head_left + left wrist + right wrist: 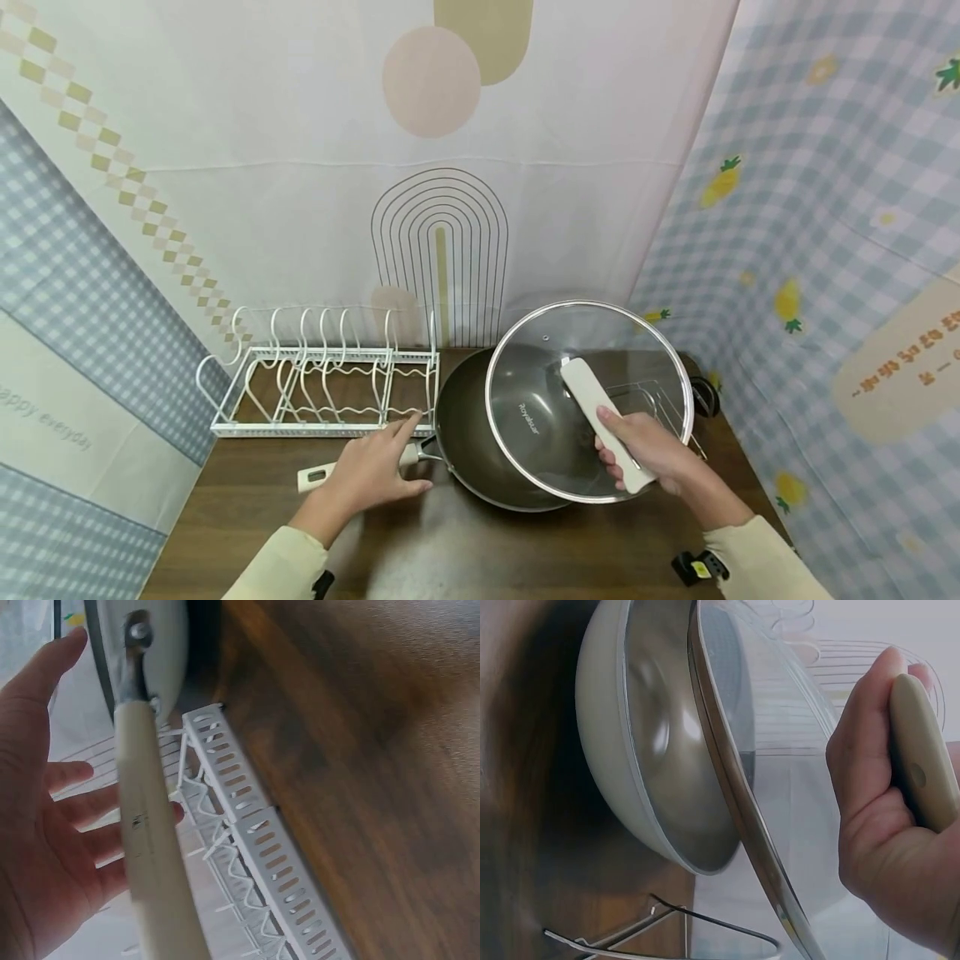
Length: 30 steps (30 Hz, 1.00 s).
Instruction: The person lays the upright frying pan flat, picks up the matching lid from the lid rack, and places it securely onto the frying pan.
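My right hand point(648, 442) grips the cream bar handle point(585, 385) of a round glass lid point(525, 379) with a metal rim. The lid is held tilted over the right part of a deep dark-lined wok point(465, 433), pale outside, standing on the table. In the right wrist view, the lid's rim point(731, 776) overlaps the wok's mouth. My left hand point(371, 468) is at the wok's cream handle point(313, 477), fingers spread and extended. In the left wrist view the handle point(150, 825) passes in front of those fingers, which are not curled round it.
A white wire rack point(300, 431) with upright loops stands left of the wok, close behind its handle. On the right, a metal wire stand point(630, 926) lies low beside the wok, near a black object point(705, 397). Patterned curtains point(300, 208) enclose the wooden table point(247, 517).
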Tool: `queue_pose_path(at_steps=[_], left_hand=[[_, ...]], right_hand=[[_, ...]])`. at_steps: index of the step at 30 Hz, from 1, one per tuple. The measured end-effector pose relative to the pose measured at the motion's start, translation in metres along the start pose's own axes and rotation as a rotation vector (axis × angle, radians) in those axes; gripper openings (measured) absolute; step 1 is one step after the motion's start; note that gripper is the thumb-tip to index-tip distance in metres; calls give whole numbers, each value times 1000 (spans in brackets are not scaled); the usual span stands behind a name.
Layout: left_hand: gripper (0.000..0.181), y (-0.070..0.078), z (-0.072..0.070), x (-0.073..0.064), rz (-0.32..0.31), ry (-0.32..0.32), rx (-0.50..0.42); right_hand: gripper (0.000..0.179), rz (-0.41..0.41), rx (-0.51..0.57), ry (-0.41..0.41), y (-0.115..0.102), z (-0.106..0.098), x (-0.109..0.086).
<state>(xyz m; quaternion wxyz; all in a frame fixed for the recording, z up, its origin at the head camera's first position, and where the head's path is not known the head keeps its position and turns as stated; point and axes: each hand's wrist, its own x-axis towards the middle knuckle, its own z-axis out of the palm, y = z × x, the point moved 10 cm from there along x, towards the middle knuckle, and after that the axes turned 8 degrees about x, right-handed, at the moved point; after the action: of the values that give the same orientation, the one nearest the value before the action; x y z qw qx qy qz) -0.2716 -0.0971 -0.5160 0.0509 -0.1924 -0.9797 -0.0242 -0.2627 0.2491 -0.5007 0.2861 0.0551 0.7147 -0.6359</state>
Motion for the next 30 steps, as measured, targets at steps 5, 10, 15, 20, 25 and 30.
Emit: queue_pose_path(at_steps=[5, 10, 15, 20, 25, 30], left_hand=[[111, 2, 10, -2, 19, -3, 95], [109, 3, 22, -5, 37, -11, 122], [108, 0, 28, -7, 25, -2, 146], [108, -4, 31, -8, 1, 4, 191], [105, -6, 33, -7, 7, 12, 251], [102, -6, 33, -7, 27, 52, 294]], right_hand=[[66, 1, 14, -1, 4, 4, 5], [64, 13, 36, -8, 9, 8, 9], [64, 12, 59, -24, 13, 12, 14], [62, 13, 81, -50, 16, 16, 17], [63, -4, 79, -68, 12, 19, 18], [65, -2, 82, -68, 11, 21, 20]])
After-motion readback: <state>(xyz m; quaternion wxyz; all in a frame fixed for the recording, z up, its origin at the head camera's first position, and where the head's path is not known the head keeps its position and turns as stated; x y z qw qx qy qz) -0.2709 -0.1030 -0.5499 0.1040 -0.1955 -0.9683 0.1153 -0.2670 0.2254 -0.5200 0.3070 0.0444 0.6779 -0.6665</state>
